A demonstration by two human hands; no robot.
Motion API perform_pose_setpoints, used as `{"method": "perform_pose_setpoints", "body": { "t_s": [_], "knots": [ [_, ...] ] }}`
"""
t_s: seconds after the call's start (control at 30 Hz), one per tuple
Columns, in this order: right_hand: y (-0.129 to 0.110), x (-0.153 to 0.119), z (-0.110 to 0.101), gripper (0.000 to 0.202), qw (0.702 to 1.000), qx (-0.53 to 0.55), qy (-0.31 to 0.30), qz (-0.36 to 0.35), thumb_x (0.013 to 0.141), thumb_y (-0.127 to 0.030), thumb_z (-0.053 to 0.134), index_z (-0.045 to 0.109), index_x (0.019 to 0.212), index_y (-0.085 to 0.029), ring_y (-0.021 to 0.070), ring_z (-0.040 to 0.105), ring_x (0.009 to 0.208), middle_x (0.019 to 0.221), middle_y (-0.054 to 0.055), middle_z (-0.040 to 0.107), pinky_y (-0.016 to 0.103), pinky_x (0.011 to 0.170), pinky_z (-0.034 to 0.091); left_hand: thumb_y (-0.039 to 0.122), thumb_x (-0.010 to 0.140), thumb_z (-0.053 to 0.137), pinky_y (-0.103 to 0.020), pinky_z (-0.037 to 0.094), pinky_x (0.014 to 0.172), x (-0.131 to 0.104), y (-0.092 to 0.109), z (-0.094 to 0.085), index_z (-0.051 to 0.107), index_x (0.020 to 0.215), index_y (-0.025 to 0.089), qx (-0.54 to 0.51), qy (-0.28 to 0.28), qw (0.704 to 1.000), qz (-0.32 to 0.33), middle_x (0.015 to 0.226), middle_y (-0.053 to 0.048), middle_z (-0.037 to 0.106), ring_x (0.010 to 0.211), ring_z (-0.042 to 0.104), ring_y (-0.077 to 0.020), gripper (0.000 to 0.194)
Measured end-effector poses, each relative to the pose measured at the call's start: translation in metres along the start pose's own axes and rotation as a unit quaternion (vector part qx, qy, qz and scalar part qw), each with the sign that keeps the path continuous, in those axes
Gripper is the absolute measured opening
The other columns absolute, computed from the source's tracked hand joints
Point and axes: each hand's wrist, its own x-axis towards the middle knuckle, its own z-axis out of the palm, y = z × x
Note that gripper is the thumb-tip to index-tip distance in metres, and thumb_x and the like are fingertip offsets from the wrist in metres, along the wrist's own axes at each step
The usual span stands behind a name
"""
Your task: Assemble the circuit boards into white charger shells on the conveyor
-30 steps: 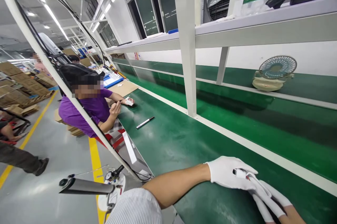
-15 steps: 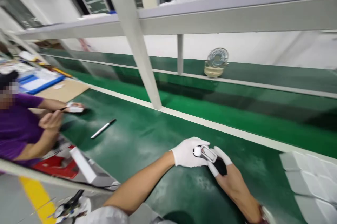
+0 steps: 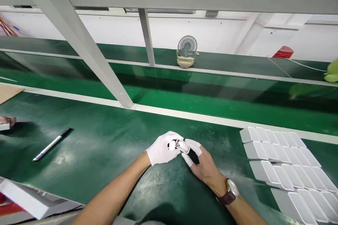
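Observation:
My left hand, in a white glove, is closed around a small white part with an oblong rim. A white square piece shows at the part's left end, against something dark. My right hand has white covers on its thumb and finger and a watch at the wrist. Its fingertips pinch the rim's right end. A black patch lies between those fingers, and I cannot make out what it is. Both hands are together just above the green tabletop.
Rows of white oblong trays or cases stand at the right. To the left lies a black-and-white marker pen. A co-worker's hand shows at the left edge. A small fan sits on the ledge behind a slanting grey post.
My view has swung right and down, bringing more of the white trays into sight and leaving only a co-worker's hand visible. Both hands keep their hold on the white part.

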Motion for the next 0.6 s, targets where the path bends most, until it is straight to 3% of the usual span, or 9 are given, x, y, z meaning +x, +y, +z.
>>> {"method": "perform_pose_setpoints", "body": {
  "t_s": [0.2,0.3,0.37,0.43,0.53,0.6],
  "knots": [
    [0.003,0.003,-0.001,0.05,0.999,0.023,-0.033,-0.031,0.095,-0.012,0.054,0.049,0.141,-0.03,0.0249,0.055,0.126,0.138,0.011,0.053,0.043,0.103,0.052,0.017,0.078,0.069,-0.033,0.054,0.086,0.002,0.003,0.0,0.063,0.116,0.023,-0.001,-0.003,1.0,-0.021,0.112,-0.006,0.064,0.096,0.065,-0.0177,0.039],
    [0.006,0.007,0.0,0.039,0.99,0.133,0.004,0.047,0.095,-0.018,0.057,0.058,0.133,-0.03,0.0244,0.059,0.119,0.132,0.01,0.057,0.042,0.1,0.053,0.023,0.072,0.078,-0.036,0.054,0.09,0.003,0.005,0.001,0.052,0.132,0.026,-0.015,0.024,0.998,-0.059,0.119,-0.006,0.062,0.101,0.064,-0.0197,0.065],
    [0.007,0.009,0.002,0.032,0.955,0.256,0.045,0.145,0.094,-0.026,0.061,0.062,0.126,-0.028,0.0244,0.064,0.11,0.124,0.009,0.063,0.041,0.092,0.057,0.024,0.06,0.087,-0.036,0.054,0.089,0.003,0.004,0.003,0.041,0.141,0.026,-0.023,0.054,0.995,-0.076,0.125,-0.007,0.058,0.1,0.063,-0.0201,0.094],
    [0.007,0.011,0.004,0.03,0.888,0.386,0.061,0.243,0.093,-0.034,0.064,0.063,0.122,-0.026,0.024,0.067,0.1,0.116,0.008,0.068,0.039,0.083,0.06,0.024,0.051,0.091,-0.035,0.054,0.084,0.002,0.003,0.006,0.037,0.143,0.026,-0.006,0.07,0.995,-0.076,0.12,-0.005,0.058,0.091,0.061,-0.0179,0.107],
    [0.005,0.012,0.004,0.031,0.802,0.502,0.031,0.323,0.092,-0.039,0.065,0.066,0.119,-0.024,0.0219,0.068,0.088,0.107,0.007,0.072,0.036,0.076,0.059,0.032,0.058,0.089,-0.031,0.051,0.078,0.0,0.005,0.01,0.047,0.137,0.028,0.062,0.048,0.995,-0.066,0.1,0.0,0.058,0.081,0.057,-0.0152,0.089],
    [0.004,0.013,0.004,0.031,0.782,0.527,0.021,0.333,0.092,-0.041,0.065,0.068,0.117,-0.023,0.0196,0.067,0.08,0.102,0.006,0.073,0.033,0.071,0.058,0.04,0.064,0.086,-0.029,0.048,0.074,-0.001,0.008,0.011,0.054,0.132,0.029,0.093,0.027,0.993,-0.067,0.092,0.002,0.055,0.078,0.055,-0.0146,0.076]
  ]
}}
